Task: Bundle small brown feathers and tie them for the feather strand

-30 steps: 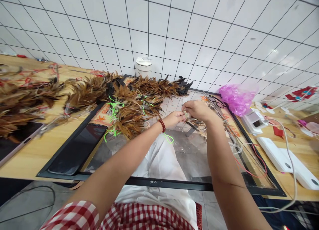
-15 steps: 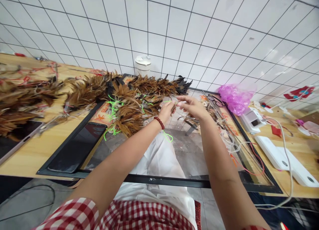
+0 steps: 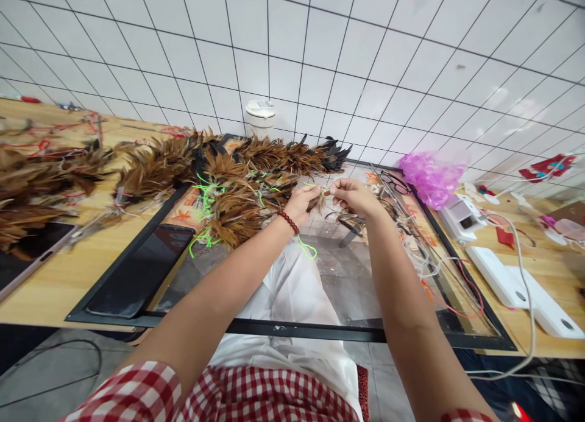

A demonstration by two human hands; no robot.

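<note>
Okay, quick note from my end: the right hand point(image 3: 351, 195) has just gone from loosely spread fingers to a curled, near-pinching shape, level with the left hand point(image 3: 303, 203) and facing it. I judge that this puts both hands on the same fine piece of work. My left is closed around a small feather tuft point(image 3: 317, 204), whose feathers poke out below its fingertips, in the gap between the hands; that puts it over the glass panel point(image 3: 292, 329), just right of the brown feather bundles point(image 3: 231, 227). My right has thumb and fingers drawn in almost together; I can't tell if a thin strand is between them, too small. Versus half a second back, the fingers have folded in and the left has barely moved. Versus a second back, both hands sat further right, closer to the loose feathers point(image 3: 350, 222); the left has come back leftward and turned up. Unchanged: the green loop point(image 3: 315, 249) below the left wrist, the dark phone point(image 3: 142, 270) at the panel's left, the purple plastic bag point(image 3: 432, 178) and the glasses point(image 3: 395, 182) at its far right corner.
</note>
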